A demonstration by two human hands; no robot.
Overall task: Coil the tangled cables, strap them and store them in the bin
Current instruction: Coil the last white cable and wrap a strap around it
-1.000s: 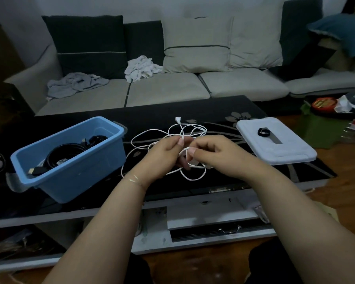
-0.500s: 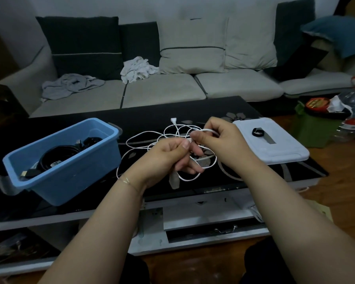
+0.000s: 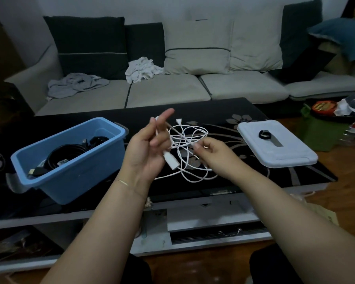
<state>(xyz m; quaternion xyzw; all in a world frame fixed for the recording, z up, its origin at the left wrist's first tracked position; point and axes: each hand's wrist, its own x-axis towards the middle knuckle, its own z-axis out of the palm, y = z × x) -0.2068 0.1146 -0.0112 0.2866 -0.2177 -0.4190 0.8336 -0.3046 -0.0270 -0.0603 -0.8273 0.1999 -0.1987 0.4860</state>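
White cable [image 3: 188, 140]: loose tangled loops, plug dangling; left hand [image 3: 147, 148] and right hand [image 3: 211, 150] fingers pinch strands.

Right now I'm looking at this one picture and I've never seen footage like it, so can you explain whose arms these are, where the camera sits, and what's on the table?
There is no machine: a person wears a wide-angle camera on the head, so you look down along their bare arms. The left hand and right hand both hold a tangled white cable above a black glass coffee table. On the table to the left stands a blue plastic bin holding coiled black cables. To the right lies the bin's white lid with a black strap on it. A grey sofa sits behind.
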